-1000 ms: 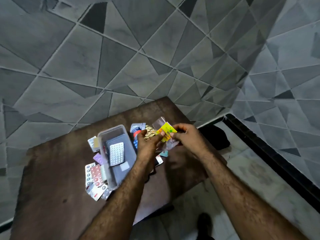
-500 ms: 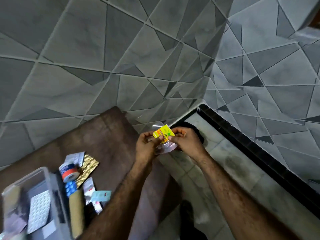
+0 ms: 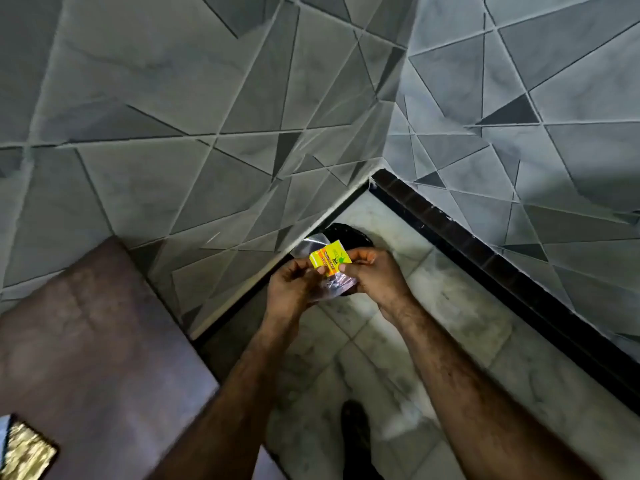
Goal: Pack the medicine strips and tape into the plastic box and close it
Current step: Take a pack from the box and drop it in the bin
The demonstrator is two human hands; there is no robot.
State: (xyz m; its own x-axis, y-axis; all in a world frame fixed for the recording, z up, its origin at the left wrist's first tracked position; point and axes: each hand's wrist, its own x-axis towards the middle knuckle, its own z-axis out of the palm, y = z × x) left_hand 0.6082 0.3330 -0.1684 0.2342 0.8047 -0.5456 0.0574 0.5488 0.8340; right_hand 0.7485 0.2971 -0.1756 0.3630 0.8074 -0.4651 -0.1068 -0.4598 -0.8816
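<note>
Both hands hold a clear plastic packet with a yellow and green label (image 3: 329, 260) out over the floor, to the right of the brown table (image 3: 97, 341). My left hand (image 3: 294, 285) grips its lower left side. My right hand (image 3: 370, 271) pinches the label's right edge. The packet sits above a dark round object (image 3: 349, 233) in the floor corner. A gold foil strip (image 3: 26, 453) lies at the table's lower left corner. The plastic box and the other strips are out of view.
Grey triangle-patterned tiled walls meet in a corner, with a black skirting band (image 3: 502, 268) along the right wall. The floor (image 3: 433, 341) is pale marble tile. A dark shoe (image 3: 356, 441) shows below, between my forearms.
The view has swung right and away from the table, so the box and most strips have left the frame. Both hands carried the labelled packet from above the table out over the floor corner.
</note>
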